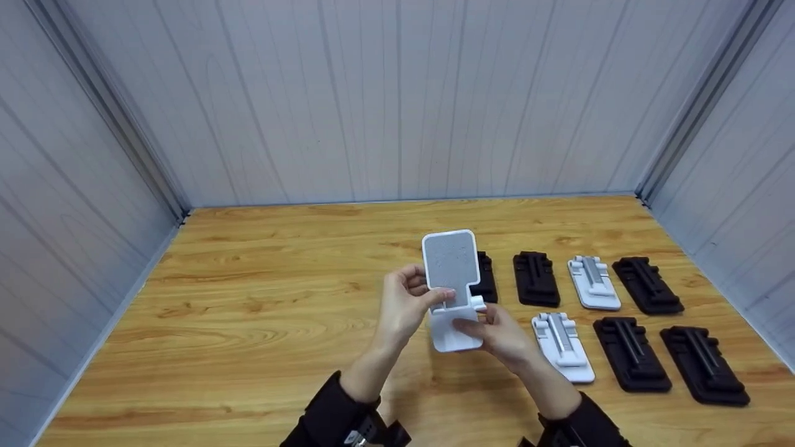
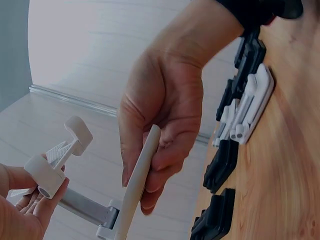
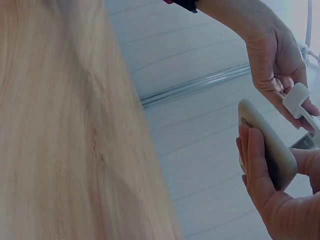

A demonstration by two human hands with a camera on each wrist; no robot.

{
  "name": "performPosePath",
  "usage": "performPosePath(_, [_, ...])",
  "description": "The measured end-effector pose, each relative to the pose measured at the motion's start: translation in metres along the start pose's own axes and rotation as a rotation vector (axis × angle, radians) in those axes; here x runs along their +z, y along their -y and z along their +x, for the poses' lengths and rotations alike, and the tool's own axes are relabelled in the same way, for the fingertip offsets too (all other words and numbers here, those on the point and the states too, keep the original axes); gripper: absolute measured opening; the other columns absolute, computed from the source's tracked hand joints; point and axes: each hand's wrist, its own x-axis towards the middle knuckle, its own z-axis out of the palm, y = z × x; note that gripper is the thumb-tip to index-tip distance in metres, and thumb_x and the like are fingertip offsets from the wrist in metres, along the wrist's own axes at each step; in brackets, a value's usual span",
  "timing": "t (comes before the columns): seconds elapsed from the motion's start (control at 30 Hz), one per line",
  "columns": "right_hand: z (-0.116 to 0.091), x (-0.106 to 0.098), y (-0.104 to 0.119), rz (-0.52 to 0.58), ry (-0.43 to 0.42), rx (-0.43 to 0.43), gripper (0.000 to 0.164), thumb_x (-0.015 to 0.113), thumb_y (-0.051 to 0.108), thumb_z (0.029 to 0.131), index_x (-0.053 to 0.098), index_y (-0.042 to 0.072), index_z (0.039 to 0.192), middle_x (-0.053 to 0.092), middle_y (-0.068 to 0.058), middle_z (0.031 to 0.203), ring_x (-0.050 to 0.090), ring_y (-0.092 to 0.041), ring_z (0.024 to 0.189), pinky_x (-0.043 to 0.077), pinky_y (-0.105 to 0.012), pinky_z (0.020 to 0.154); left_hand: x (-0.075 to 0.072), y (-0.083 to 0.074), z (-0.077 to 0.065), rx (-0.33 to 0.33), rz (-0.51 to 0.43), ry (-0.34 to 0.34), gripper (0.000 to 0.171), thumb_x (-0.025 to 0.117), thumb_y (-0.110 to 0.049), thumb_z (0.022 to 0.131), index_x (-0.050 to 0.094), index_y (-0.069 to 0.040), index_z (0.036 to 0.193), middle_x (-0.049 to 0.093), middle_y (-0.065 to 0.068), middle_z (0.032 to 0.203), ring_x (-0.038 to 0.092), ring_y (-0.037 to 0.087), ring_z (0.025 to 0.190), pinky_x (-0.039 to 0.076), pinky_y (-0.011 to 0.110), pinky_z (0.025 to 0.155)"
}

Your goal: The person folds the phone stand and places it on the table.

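A white folding phone stand (image 1: 451,257) with a grey pad is unfolded and held up over the table between both hands. My left hand (image 1: 404,304) grips its upper part near the neck, thumb across the grey pad. Lower down, my right hand (image 1: 503,338) pinches the white base, with the thumb on its face and the fingers behind. The left wrist view shows the base plate (image 2: 137,185) edge-on in the right hand, with the metal arm leading from it toward the left hand. From the right wrist, the right fingers (image 3: 257,155) lie along the base's underside.
Folded phone stands lie on the wooden table (image 1: 248,323) at the right, in two rows. Among them are black ones (image 1: 537,279) and white ones (image 1: 562,347). One black stand (image 1: 489,279) is partly hidden behind the held stand. Panelled walls (image 1: 397,99) enclose the table's back and sides.
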Motion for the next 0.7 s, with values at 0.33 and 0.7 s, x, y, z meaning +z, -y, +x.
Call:
performPosePath(0.33, [-0.001,0.002,0.002,0.0,-0.077,0.034,0.051,0.058,0.0,0.097,0.037,-0.023,0.137,0.069,-0.024,0.115,0.07,-0.024,0.099,0.063,-0.038,0.084,0.006,0.008,-0.002,0.207,0.241,-0.028,0.023,0.08,0.015,0.077,0.066,0.017,0.096,0.073,0.027,0.086,0.074,0.033,0.073,0.062,0.027,0.064])
performPosePath(0.7, [-0.002,0.007,0.003,0.111,-0.012,0.052,0.046,0.056,-0.001,0.098,0.042,-0.022,0.136,0.074,-0.009,0.099,0.073,-0.015,0.089,0.063,-0.032,0.078,0.002,0.031,0.008,0.534,0.5,-0.166,0.018,0.084,0.005,0.077,0.07,0.008,0.088,0.074,0.017,0.08,0.074,0.026,0.073,0.063,0.033,0.067])
